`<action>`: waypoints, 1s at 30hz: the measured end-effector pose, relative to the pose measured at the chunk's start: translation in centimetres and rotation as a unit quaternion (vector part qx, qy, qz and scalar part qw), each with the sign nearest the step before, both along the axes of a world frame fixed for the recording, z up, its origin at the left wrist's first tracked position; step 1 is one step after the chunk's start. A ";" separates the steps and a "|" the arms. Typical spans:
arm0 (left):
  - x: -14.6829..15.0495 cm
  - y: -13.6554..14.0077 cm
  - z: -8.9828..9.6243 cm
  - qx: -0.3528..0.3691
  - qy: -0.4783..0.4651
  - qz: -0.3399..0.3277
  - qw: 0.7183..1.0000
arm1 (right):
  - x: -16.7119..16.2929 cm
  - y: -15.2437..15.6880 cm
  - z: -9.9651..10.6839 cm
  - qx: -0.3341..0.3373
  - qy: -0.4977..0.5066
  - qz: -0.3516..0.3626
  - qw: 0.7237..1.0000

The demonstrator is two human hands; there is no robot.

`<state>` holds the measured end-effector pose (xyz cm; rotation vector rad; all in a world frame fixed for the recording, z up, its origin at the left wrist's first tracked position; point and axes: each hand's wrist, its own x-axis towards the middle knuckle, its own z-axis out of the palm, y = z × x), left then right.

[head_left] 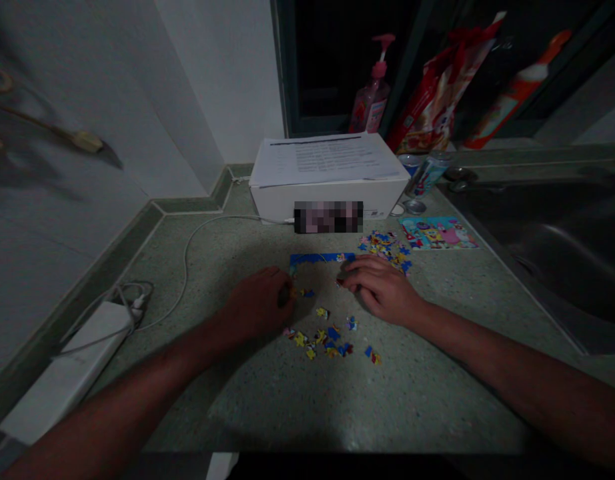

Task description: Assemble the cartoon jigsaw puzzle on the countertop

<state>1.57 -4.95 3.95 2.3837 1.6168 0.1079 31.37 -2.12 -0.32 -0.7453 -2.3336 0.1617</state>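
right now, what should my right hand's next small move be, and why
I'd probably try the small puzzle piece at the fingertips of your right hand against the lower side of the joined blue strip, near its right end. The piece sits just below the strip, seemingly apart from it, and your fingers are already there. Whether it fits, I can't tell.

A person's left forearm (pixel 152 377) and right forearm (pixel 497 357), both bare to the frame's edges, taper smoothly toward narrower wrists (pixel 425 313) in dim light. The left hand (pixel 260 300) and right hand (pixel 390 290) are also bare, with slender fingers (pixel 368 263); shadow obscures finer detail on the left.
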 end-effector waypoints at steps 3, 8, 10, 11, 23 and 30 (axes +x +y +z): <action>-0.1 -0.1 -0.2 0.028 -0.006 -0.012 1.000 | 0.1 0.0 -0.1 -0.004 0.001 -0.006 1.000; -0.2 0.3 -0.6 0.051 -0.018 -0.016 0.998 | 0.1 0.0 -0.1 -0.007 0.005 -0.003 1.000; -0.2 0.5 -0.7 0.051 -0.017 -0.009 0.999 | 0.1 0.1 -0.1 -0.002 0.005 0.001 1.000; -0.2 0.6 -0.7 0.051 -0.017 -0.008 0.999 | 0.1 0.1 0.0 0.000 0.004 0.001 1.000; -0.4 1.0 -0.9 0.059 -0.020 -0.005 0.998 | 0.1 0.0 -0.2 -0.001 -0.002 -0.003 1.000; -1.7 1.6 0.8 0.066 0.002 0.018 0.998 | 0.1 0.0 -0.1 -0.005 0.008 0.001 1.000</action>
